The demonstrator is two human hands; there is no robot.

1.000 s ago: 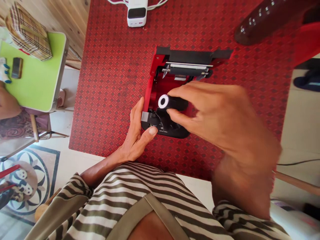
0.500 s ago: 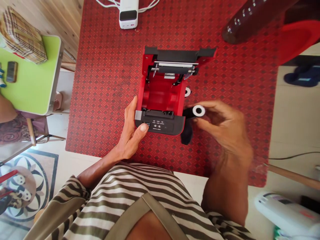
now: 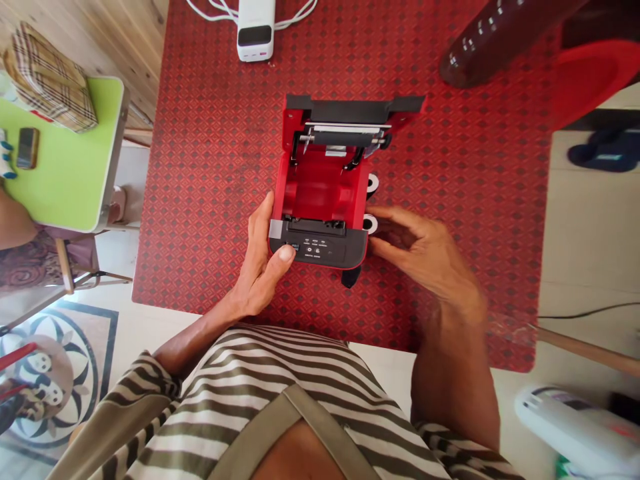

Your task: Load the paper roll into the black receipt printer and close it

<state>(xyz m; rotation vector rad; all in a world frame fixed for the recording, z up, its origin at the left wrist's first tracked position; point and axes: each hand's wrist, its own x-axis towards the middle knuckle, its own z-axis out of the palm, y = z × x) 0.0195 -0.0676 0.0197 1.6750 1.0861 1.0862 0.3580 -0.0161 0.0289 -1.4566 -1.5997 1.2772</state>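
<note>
A red and black label printer (image 3: 325, 193) stands on the table with its lid raised and its red inner bay showing. My left hand (image 3: 263, 260) grips its front left corner, thumb on the black button panel and fingers along the side. At the printer's right side, my right hand (image 3: 425, 250) pinches a black ribbon roll with a white core (image 3: 370, 224) between thumb and fingers. Most of this roll is hidden behind the printer. Just beyond it shows a second white-cored roll (image 3: 372, 183). Black film (image 3: 351, 277) pokes out below the printer's front edge.
The red patterned table (image 3: 210, 167) carries a white power bank with cables (image 3: 255, 33) and a dark bottle (image 3: 480, 50) at the back. To the left is a green table (image 3: 70, 180) with a phone (image 3: 28, 148) and a plaid bag (image 3: 55, 80); a person sits beside it.
My right hand has moved left with the ribbon roll, bringing it against or behind the printer's right side. The hanging film has shifted left too. My left hand keeps its grip.
</note>
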